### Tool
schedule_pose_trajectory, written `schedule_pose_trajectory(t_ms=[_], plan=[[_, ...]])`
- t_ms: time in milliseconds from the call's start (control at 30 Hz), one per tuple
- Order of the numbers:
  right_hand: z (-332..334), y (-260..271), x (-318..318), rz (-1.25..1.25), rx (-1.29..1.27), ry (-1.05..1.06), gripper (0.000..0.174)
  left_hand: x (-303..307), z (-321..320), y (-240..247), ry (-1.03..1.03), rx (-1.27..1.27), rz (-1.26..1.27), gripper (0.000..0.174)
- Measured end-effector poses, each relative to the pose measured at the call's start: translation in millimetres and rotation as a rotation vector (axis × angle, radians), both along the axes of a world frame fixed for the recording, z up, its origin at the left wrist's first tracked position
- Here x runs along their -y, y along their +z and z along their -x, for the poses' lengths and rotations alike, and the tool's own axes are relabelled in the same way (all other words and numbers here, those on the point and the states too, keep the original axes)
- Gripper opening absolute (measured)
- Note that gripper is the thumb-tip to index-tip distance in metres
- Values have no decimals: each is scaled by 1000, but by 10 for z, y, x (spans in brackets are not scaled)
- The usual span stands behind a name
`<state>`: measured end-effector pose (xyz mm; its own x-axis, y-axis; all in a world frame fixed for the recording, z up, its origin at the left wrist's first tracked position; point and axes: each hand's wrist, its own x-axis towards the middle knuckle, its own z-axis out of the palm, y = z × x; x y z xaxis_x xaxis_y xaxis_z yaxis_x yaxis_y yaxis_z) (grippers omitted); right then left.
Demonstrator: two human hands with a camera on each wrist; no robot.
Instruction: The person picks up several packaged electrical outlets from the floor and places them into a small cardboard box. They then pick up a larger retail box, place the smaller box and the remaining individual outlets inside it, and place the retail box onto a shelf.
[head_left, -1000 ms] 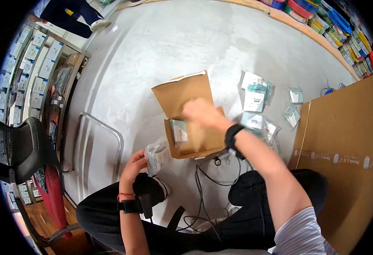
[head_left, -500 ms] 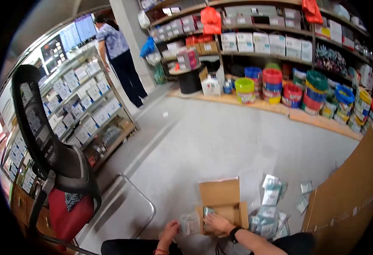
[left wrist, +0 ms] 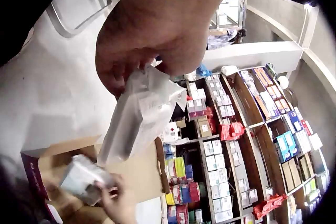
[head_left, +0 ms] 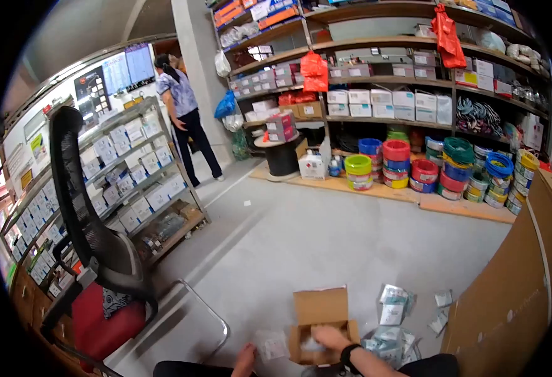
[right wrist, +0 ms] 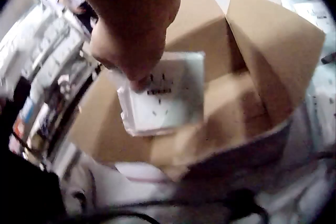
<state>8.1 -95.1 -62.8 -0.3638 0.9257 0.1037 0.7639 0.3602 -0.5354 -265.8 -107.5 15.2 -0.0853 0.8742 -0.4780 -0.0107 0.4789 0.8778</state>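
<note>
My left hand (head_left: pixel 245 359) grips the top of a clear plastic bag (left wrist: pixel 139 116) with a pale, flat item inside, held up left of the open cardboard box (head_left: pixel 321 306). My right hand (head_left: pixel 329 337) reaches into that box. In the right wrist view it pinches a white square wall socket (right wrist: pixel 176 95) in clear wrap, its slots showing. The left wrist view shows the fingers (left wrist: pixel 107 195) at one edge of this wrapped socket, tilted inside the box. Bare brown cardboard shows beside it in the box.
Several wrapped packets (head_left: pixel 392 314) lie on the floor right of the box. A large cardboard sheet (head_left: pixel 508 283) stands further right. Left are a metal tube frame (head_left: pixel 216 305) and a chair (head_left: pixel 109 320). A person (head_left: pixel 185 119) stands by the shelves behind.
The head view has tilted up from the floor to the shelves. My right hand has gone down into the box and taken hold of the wrapped socket. The left hand keeps its bag.
</note>
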Motion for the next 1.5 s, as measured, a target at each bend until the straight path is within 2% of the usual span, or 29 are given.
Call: schedule_pose_trajectory(t_ms=[67, 100, 133, 167, 200, 233, 267, 333, 367, 467, 500, 600, 633, 700, 767, 833, 867, 900, 933, 967, 1033, 1133, 1167, 1233, 1267, 1367, 1433, 1467, 1500], plan=[[-168, 346, -166, 145, -34, -123, 16, 19, -17, 69, -51, -136, -62, 16], [-305, 222, -242, -76, -178, -272, 21, -4, -32, -50, -6, -116, -145, 18], [-453, 541, -263, 46, -272, -383, 26, 31, -70, 20, -46, -77, -208, 21], [-574, 430, -319, -152, -302, -609, 28, 87, -261, 301, 72, -104, -81, 21], [-750, 407, -381, -414, -480, -704, 29, -11, -178, 22, 11, -71, -255, 22], [-1011, 160, -510, -344, -409, -883, 28, -91, -101, -237, 17, -29, -214, 22], [-1206, 188, -483, -373, -622, -953, 27, -142, -107, -203, -113, -130, -181, 25], [-1482, 190, -373, -258, -1215, -1305, 36, -142, -419, 11, -96, -128, -194, 19], [-1644, 37, -306, -236, -1261, -1411, 33, -109, -583, 205, -129, -115, -187, 17], [-1910, -179, 71, -17, -1348, -1688, 38, -273, -771, -138, -269, -143, -489, 10], [-1949, -225, 175, 86, -1365, -1768, 43, -283, -867, -49, -393, -235, -518, 9], [-1975, -471, 303, 53, -1614, -1951, 40, -328, -1118, 114, -699, -460, -600, 8], [-2004, -577, 281, -20, -1738, -1833, 41, -345, -1179, 113, -758, -501, -639, 8], [-1950, -429, 145, -108, -1711, -1776, 47, -373, -1258, 87, -796, -547, -713, 9], [-1743, -236, -210, -90, -1237, -2022, 56, -410, -1310, 14, -748, -555, -787, 9], [-1478, -681, -565, -333, -693, -1819, 57, -486, -1323, -70, -725, -514, -845, 9], [-1225, -324, -542, -232, -724, -1565, 56, -512, -1331, -102, -712, -491, -875, 8], [-959, 45, -527, -12, -973, -1263, 51, -534, -1335, -119, -721, -496, -886, 9], [-742, 221, -513, 175, -1079, -898, 49, -556, -1332, -127, -730, -500, -897, 9], [-624, 285, -510, 283, -943, -458, 54, -570, -1329, -134, -739, -504, -908, 9], [-352, 551, -393, 555, -564, 86, 58, -597, -1332, -130, -770, -498, -877, 9], [-92, 301, -238, 675, -285, 27, 68, -541, -1335, -75, -841, -522, -806, 11], [-66, 235, -175, 793, -422, -11, 70, -537, -1357, -81, -872, -527, -785, 12], [-18, 131, -44, 1015, -700, -101, 74, -558, -1254, -263, -766, -664, -931, 17], [98, -295, -38, 1093, -894, -157, 68, -556, -1196, -377, -710, -729, -1004, 21], [209, -399, 120, 961, -892, -520, 63, -422, -1076, -668, -234, -880, -795, 36], [357, -605, 156, 753, -773, -797, 57, -334, -878, -908, -437, -752, -499, 46], [418, -718, 177, 702, -799, -822, 58, -292, -812, -989, -528, -688, -351, 51], [480, -795, 199, 651, -827, -844, 58, -230, -808, -1020, -552, -693, -345, 52]])
